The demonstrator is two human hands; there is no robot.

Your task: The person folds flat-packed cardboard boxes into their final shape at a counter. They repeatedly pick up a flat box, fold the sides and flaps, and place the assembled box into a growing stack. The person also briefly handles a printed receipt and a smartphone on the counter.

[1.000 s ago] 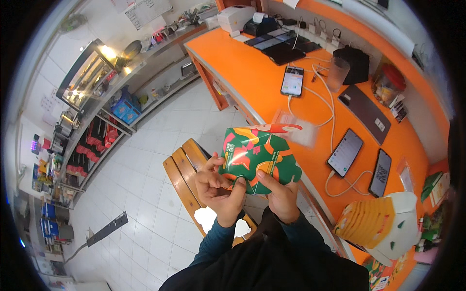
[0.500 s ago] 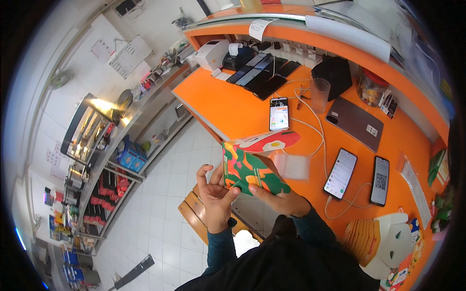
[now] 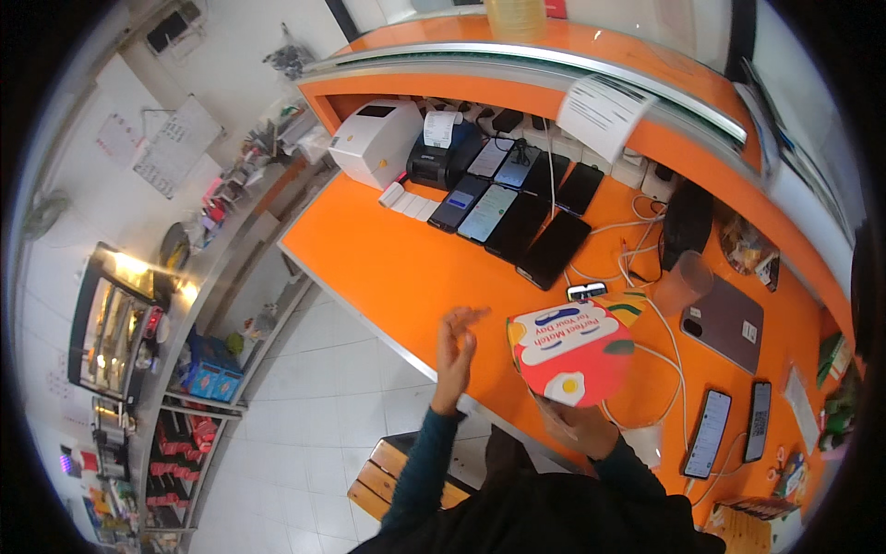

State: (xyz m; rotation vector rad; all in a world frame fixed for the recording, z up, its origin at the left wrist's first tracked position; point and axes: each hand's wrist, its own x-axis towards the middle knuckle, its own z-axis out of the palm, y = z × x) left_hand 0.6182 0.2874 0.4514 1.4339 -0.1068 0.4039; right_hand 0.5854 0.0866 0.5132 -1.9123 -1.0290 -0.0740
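Observation:
A colourful cardboard food box, red and white with a fried-egg picture, is held up over the near side of the orange counter. My right hand grips it from below, with part of the fingers hidden behind the box. To the left of the box, my left hand is off it, fingers stretched out and holding nothing. Just beyond the box lies a phone, its screen partly covered by the box.
Several dark phones lie in rows beside a black receipt printer and a white printer. White cables cross the counter toward a clear cup and a dark tablet. Two lit phones rest at the right. A wooden stool stands below.
My left hand has let go of the box and moved up and away to the left. The box has shifted right and turned, now showing its egg-picture side. The view has swung toward the printers.

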